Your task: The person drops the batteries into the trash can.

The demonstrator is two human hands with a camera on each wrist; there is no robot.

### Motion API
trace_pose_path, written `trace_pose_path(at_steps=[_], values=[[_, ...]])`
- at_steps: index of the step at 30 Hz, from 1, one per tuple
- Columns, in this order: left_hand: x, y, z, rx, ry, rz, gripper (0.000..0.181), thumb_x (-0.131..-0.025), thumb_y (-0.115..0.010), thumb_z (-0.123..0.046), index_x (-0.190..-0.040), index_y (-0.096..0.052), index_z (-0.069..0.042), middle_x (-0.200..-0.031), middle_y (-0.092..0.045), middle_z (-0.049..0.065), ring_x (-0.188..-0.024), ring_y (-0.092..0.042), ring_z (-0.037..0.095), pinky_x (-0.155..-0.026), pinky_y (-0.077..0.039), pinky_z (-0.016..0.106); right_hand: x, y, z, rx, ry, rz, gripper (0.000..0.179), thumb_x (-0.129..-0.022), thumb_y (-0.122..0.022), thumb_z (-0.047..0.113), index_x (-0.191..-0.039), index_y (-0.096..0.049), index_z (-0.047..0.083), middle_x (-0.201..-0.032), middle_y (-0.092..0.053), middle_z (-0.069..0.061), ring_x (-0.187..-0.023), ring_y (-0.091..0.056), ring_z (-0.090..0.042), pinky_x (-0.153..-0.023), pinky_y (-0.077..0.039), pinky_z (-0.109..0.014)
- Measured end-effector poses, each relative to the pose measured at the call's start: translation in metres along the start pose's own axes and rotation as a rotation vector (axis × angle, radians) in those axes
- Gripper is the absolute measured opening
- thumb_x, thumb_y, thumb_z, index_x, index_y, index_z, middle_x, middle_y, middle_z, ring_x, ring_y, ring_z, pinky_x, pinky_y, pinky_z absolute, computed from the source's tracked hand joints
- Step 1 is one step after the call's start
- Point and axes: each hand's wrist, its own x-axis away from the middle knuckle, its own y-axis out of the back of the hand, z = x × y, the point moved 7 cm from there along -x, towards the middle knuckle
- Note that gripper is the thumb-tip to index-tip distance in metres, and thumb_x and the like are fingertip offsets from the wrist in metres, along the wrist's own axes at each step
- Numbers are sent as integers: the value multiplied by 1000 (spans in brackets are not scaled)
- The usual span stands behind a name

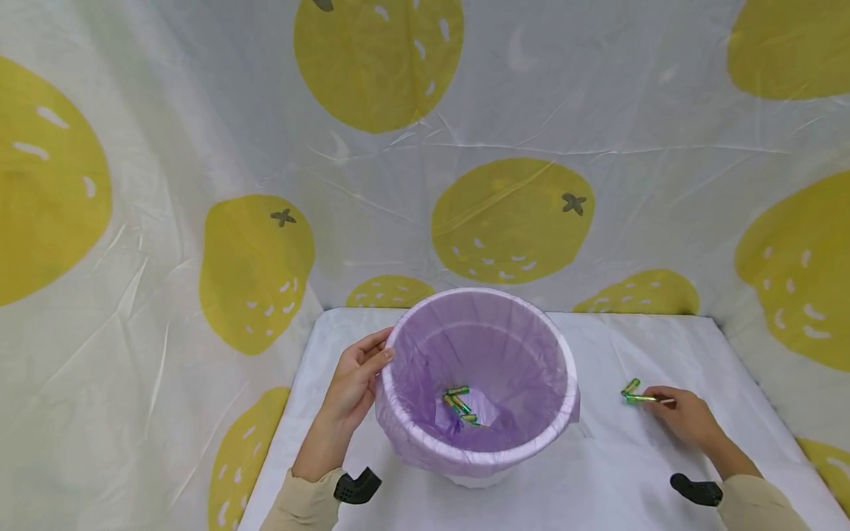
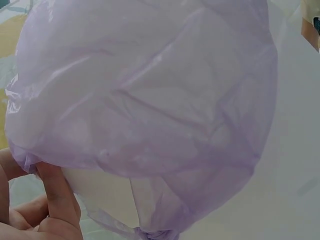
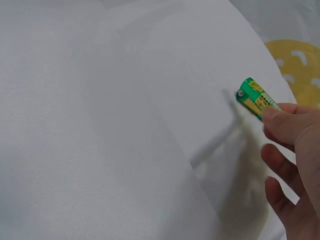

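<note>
In the head view a round white bin [image 1: 479, 481] with a thin purple liner bag [image 1: 425, 453] folded over its rim leans toward me. My left hand [image 1: 352, 383] grips the rim at its left side, thumb on the edge. Inside at the bottom lie several green-and-gold batteries [image 1: 457, 402]. Off to the right, my right hand [image 1: 684, 415] pinches a green-and-yellow battery [image 3: 260, 102] between thumb and fingertips. Another battery [image 1: 631, 385] shows right at its far end in the head view. The left wrist view is mostly filled by the liner, knotted near the bottom.
The white tabletop [image 1: 598, 494] runs to a back edge at a hanging cloth [image 1: 651, 221] printed with yellow fruit. More of this cloth closes off the left and right sides. Black wrist straps [image 1: 358, 487] show at both sleeves.
</note>
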Motion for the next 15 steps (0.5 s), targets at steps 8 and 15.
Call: trace_pose_path(at_steps=[8,15], values=[[1,0,1,3,-9,-5,47,-99,-57,10,-143,-44,18,-114,-62,12,-101,-64,18,-85,-56,24,-2,8,19,-40,54,-9,30,-101,-69,18,-120,-69,-5,-114,-68,-25,-99,-63,-39,-69,-51,-33],[0,0,1,0,-24,-13,46,-98,-57,10,-142,-44,19,-113,-63,12,-101,-64,18,-86,-55,24,-5,15,40,-61,65,-37,28,-103,-67,21,-121,-69,0,-113,-67,-22,-101,-61,-40,-67,-52,-31]])
